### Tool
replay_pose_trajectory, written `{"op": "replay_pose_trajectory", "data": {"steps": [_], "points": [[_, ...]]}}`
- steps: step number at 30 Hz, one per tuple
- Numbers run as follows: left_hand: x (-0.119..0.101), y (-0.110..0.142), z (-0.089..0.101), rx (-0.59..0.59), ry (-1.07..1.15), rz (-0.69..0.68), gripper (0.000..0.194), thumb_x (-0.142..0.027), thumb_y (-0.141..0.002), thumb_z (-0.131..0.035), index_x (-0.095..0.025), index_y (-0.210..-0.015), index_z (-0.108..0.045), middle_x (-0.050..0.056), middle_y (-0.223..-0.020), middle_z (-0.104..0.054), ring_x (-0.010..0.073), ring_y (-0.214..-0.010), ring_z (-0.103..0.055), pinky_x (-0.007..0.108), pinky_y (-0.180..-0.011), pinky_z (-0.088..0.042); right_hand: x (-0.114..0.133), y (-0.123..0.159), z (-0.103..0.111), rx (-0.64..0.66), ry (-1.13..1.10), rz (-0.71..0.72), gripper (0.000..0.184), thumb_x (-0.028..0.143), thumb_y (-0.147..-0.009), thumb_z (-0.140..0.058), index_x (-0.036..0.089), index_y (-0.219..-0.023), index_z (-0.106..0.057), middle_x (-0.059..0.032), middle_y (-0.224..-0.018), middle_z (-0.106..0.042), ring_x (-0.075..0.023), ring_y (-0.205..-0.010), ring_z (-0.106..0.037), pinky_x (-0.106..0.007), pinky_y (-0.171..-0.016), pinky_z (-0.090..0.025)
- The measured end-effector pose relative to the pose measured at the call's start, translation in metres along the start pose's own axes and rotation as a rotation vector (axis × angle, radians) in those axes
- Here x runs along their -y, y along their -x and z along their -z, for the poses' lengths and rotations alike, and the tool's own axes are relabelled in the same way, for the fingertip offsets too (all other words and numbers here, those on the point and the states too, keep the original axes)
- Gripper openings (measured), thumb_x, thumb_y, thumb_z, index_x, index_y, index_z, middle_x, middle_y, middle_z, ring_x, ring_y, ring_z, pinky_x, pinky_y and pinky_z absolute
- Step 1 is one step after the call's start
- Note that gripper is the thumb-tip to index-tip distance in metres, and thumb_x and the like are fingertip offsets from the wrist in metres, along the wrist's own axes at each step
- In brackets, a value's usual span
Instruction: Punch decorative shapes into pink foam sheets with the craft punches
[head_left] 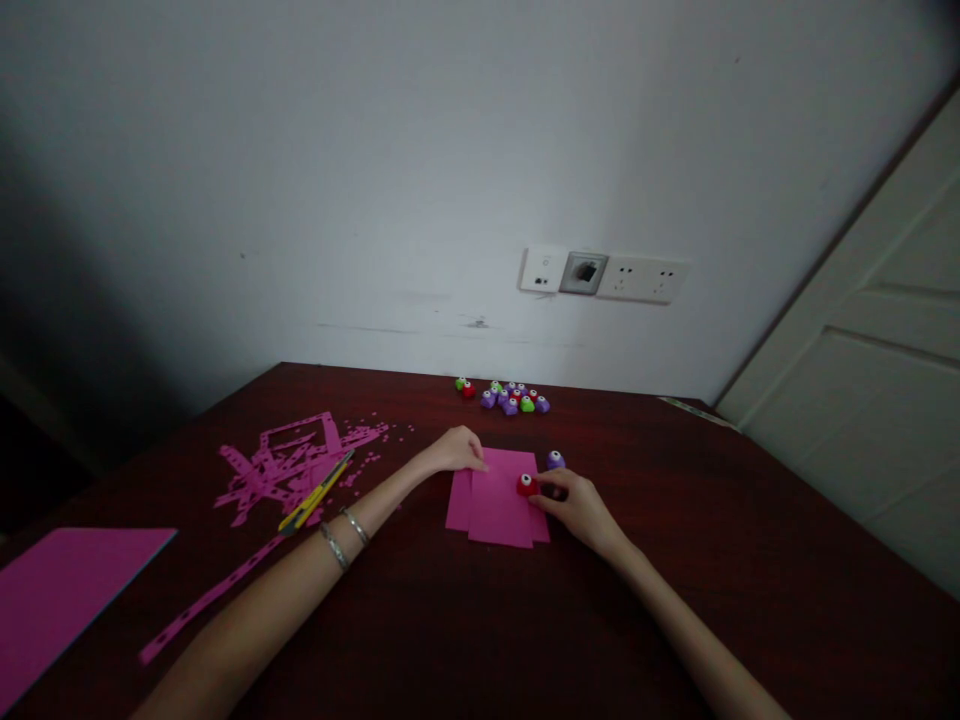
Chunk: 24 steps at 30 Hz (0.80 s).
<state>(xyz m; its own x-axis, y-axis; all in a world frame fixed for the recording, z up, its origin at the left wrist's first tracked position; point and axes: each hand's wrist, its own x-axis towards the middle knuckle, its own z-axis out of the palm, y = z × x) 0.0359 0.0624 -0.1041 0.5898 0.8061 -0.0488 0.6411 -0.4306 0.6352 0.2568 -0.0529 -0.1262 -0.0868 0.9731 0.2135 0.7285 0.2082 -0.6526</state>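
Pink paper pieces lie overlapped on the table in front of me. At their upper left edge my left hand pinches the paper between thumb and fingers. My right hand grips a small red craft punch with a white round top, placed at the right part of the top sheet. Whether paper sits in the punch's slot cannot be seen. Just beyond my right fingers stands a purple craft punch.
Several purple, green and red punches stand near the wall. Punched pink scraps and a yellow utility knife lie to the left. A large pink sheet is at the near left. Wall sockets are above the table.
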Motion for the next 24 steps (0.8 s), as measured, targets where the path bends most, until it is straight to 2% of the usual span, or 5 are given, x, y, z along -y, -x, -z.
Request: {"op": "replay_pose_trajectory", "data": {"steps": [2, 4, 8, 13, 24], "points": [[-0.005, 0.003, 0.001, -0.042, -0.120, -0.038, 0.034, -0.040, -0.058, -0.072, -0.015, -0.081, -0.068, 0.005, -0.080, -0.063, 0.0175, -0.076, -0.056, 0.026, -0.069, -0.040, 0.000, 0.000, 0.000, 0.004, 0.000, 0.001, 0.029, 0.030, -0.071, -0.063, 0.021, -0.098, -0.069, -0.0051, -0.088, -0.065, -0.0159, -0.069, -0.054, -0.028, -0.066, -0.044], [-0.013, 0.007, 0.002, -0.023, -0.240, -0.117, 0.046, -0.046, -0.057, -0.073, -0.017, -0.093, -0.065, 0.008, -0.093, -0.059, 0.0216, -0.087, -0.053, 0.029, -0.076, -0.039, -0.001, 0.001, 0.001, 0.005, -0.005, 0.001, 0.029, 0.029, -0.071, -0.063, 0.021, -0.098, -0.068, -0.0044, -0.086, -0.064, -0.0157, -0.069, -0.054, -0.028, -0.066, -0.044], [-0.027, 0.017, 0.002, 0.168, -0.330, -0.272, 0.059, -0.054, -0.058, -0.070, -0.018, -0.104, -0.059, 0.009, -0.100, -0.049, 0.0241, -0.095, -0.047, 0.031, -0.081, -0.037, 0.000, 0.001, 0.001, 0.000, -0.008, 0.012, 0.028, 0.026, -0.071, -0.062, 0.020, -0.097, -0.068, -0.0037, -0.081, -0.063, -0.0151, -0.067, -0.053, -0.027, -0.064, -0.043], [-0.033, 0.022, -0.004, 0.243, -0.357, -0.244, 0.061, -0.057, -0.059, -0.067, -0.018, -0.105, -0.056, 0.008, -0.101, -0.047, 0.0262, -0.098, -0.045, 0.035, -0.083, -0.036, 0.001, 0.001, 0.002, -0.007, -0.013, 0.026, 0.025, 0.026, -0.071, -0.061, 0.021, -0.093, -0.069, -0.0029, -0.079, -0.063, -0.0149, -0.066, -0.053, -0.026, -0.063, -0.043], [-0.028, 0.018, -0.007, 0.246, -0.320, -0.250, 0.060, -0.054, -0.059, -0.069, -0.018, -0.106, -0.056, 0.009, -0.103, -0.049, 0.0260, -0.097, -0.047, 0.036, -0.084, -0.036, -0.002, 0.001, 0.000, 0.001, -0.031, 0.059, 0.023, 0.028, -0.073, -0.059, 0.019, -0.093, -0.068, -0.0029, -0.079, -0.062, -0.0146, -0.066, -0.053, -0.026, -0.063, -0.042]]}}
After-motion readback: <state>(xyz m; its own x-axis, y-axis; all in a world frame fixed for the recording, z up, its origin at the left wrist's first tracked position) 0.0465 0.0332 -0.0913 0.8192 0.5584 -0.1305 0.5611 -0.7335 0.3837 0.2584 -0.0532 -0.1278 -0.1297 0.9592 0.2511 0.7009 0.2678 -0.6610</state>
